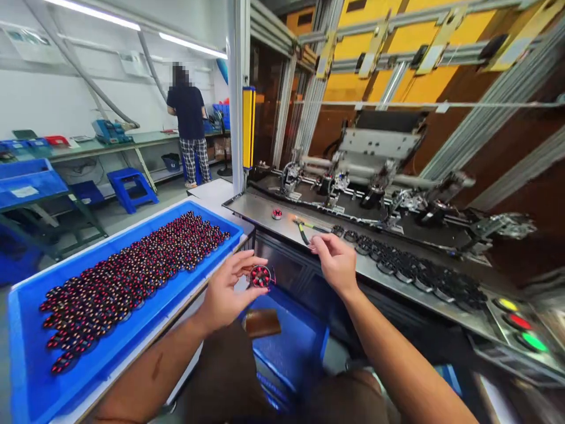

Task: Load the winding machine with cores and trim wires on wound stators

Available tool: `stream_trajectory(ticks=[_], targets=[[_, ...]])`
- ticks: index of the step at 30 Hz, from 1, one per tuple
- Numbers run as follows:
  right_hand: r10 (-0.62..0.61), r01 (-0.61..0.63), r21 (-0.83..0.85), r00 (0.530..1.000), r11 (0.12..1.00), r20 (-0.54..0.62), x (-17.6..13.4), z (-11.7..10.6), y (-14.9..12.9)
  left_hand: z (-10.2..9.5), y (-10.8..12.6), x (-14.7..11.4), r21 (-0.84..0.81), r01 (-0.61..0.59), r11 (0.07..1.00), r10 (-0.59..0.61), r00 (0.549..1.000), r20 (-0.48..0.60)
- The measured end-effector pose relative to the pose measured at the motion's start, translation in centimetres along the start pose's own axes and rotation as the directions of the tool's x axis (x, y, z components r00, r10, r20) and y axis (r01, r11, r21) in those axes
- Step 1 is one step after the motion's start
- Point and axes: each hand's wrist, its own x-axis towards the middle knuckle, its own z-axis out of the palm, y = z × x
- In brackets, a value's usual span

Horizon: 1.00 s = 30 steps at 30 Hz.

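My left hand (pixel 233 281) pinches a small round motor stator (pixel 260 277) between thumb and fingers. It has a ring-shaped rim with red segments inside, and a thin reddish strand sticks out at its right side. My right hand (pixel 334 259) is closed in a pinch at the bench edge; what lies between its fingertips is too small to make out. Just beyond those fingertips lie pliers with yellow-green and black handles (pixel 303 233). Another red-and-silver stator (pixel 276 214) sits on the metal bench (pixel 251 206), left of the pliers.
At left, a blue tray (pixel 26 330) holds many red-and-black stators (pixel 145 265). Black rings (pixel 410 268) line the bench at right, before a machine with clamps (pixel 335 185). Lit buttons (pixel 518 321) sit far right. A person (pixel 188 118) stands at a back bench.
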Motion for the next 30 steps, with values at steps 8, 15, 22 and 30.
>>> stream_trajectory(ticks=[8, 15, 22, 30], targets=[[0.278, -0.495, 0.416, 0.832, 0.763, 0.481, -9.4, -2.4, -10.4, 2.1, 1.1, -3.3, -0.013, -0.173, 0.985, 0.17, 0.952, 0.256], [0.036, -0.681, 0.535, 0.633, 0.5, 0.773, -10.7, -6.3, -5.4, 4.0, 2.6, -3.7, -0.228, 0.034, 0.973, 0.049, 0.936, 0.35], [0.316, -0.767, 0.612, 0.638, 0.19, 0.702, -15.0, -2.3, -6.2, 4.6, 1.8, -3.9, -0.112, -0.076, 0.991, 0.108, 0.944, 0.311], [0.455, -0.761, 0.646, 0.597, 0.06, 0.661, -16.2, -1.3, -8.7, 5.0, 1.6, -3.7, -0.079, -0.066, 0.995, 0.087, 0.947, 0.311]])
